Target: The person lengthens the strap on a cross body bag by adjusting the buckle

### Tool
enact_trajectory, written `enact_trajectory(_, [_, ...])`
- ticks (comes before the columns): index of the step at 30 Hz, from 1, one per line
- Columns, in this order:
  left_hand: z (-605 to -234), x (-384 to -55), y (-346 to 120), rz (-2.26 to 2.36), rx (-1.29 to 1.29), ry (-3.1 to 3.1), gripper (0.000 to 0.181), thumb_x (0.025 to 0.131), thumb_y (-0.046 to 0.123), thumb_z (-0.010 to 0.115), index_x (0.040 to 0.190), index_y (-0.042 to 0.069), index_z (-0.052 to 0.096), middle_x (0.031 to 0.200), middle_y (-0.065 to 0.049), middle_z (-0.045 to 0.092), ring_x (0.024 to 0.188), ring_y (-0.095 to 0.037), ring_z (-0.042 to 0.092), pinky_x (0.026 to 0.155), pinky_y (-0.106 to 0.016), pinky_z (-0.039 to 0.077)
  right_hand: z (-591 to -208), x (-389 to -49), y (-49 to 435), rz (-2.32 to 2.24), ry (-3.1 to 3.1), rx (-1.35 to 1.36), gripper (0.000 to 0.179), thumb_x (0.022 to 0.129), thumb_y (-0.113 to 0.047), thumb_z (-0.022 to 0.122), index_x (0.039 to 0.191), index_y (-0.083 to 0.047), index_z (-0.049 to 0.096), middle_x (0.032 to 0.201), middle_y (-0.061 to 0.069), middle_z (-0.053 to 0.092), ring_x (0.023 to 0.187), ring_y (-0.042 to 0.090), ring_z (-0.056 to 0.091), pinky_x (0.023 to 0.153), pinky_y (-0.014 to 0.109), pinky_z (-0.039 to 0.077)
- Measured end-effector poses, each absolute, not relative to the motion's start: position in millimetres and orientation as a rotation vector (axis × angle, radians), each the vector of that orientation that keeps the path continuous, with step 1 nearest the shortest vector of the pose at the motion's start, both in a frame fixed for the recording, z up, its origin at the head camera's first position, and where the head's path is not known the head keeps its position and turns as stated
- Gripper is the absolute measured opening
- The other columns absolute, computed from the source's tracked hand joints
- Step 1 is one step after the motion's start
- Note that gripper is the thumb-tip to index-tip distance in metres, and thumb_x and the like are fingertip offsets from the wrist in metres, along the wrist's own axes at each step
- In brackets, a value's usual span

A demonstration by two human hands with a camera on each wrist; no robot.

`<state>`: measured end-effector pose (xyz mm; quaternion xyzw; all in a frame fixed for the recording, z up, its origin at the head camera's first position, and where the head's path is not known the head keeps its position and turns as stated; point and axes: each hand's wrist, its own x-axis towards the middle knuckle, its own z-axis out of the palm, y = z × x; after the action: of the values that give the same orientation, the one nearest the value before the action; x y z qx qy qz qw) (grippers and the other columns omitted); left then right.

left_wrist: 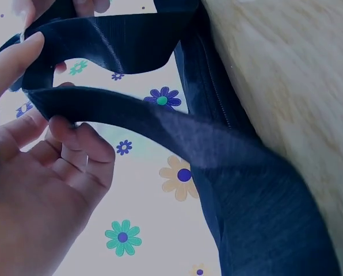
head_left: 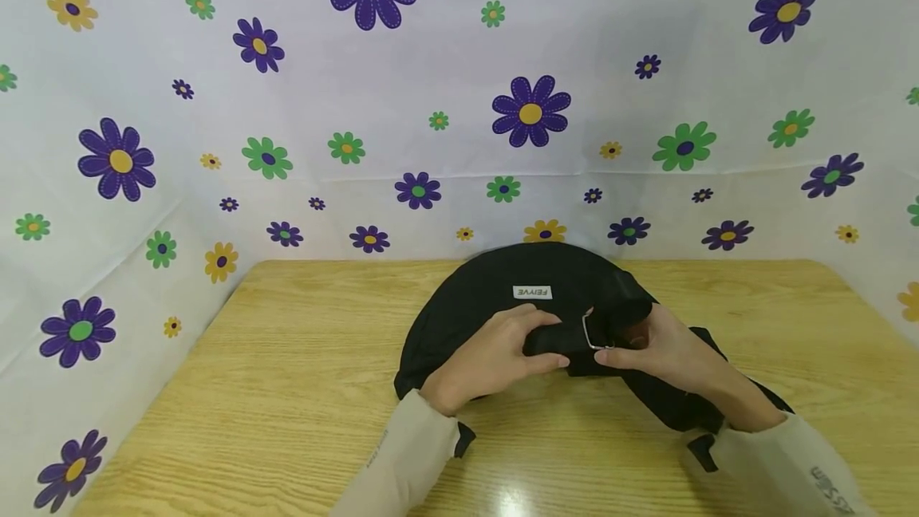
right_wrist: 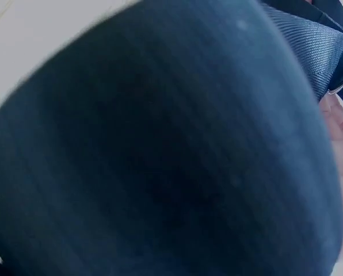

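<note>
A black crescent-shaped bag (head_left: 445, 325) with a small white label (head_left: 532, 292) lies on the table. Its wide black strap (head_left: 556, 338) is raised in front of it and carries a silver metal buckle (head_left: 585, 331). My left hand (head_left: 488, 357) grips the strap left of the buckle, thumb below and fingers behind. On the other side, my right hand (head_left: 675, 349) pinches the strap close beside the buckle. The left wrist view shows the strap (left_wrist: 119, 106) folded between thumb and fingers. A blurred stretch of strap (right_wrist: 160, 144) covers most of the right wrist view, hiding much of that hand.
The bag stands on a light wooden table (head_left: 287, 357), near its back edge. A white cloth (head_left: 445, 62) with printed flowers hangs behind and along both sides. More black strap (head_left: 668, 401) trails under the right forearm.
</note>
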<state>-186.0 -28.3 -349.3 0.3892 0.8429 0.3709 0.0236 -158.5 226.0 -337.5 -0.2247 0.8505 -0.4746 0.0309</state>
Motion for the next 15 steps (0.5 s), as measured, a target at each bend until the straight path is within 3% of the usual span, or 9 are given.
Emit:
enact_trajectory(6, [-349.3,-187.0,-34.8,1.112,1.183,2.611,0.047,0.096,0.031,0.073,0.134,0.004,0.063,0.128,-0.005,0.063,0.120,-0.013,0.057,0.102,-0.024,0.044,-337.7,-156.7,238.2,-1.367,2.661,-0.578,0.051,0.090,-0.013,0.076,0.124,0.016,0.053,0.102,0.011,0.069,0.084,0.020,0.064,0.072,0.029,0.056])
enact_trajectory(15, [-350.8,-187.0,-51.1,1.058,1.118,2.603,0.050,0.098,0.030,0.071,0.138,0.003,0.060,0.128,-0.007,0.061,0.112,-0.015,0.059,0.098,-0.029,0.047,-341.4,-156.3,259.8,-1.498,2.605,-0.724,0.053,0.090,0.001,0.073,0.134,0.016,0.048,0.122,0.026,0.063,0.093,0.008,0.066,0.074,0.026,0.055])
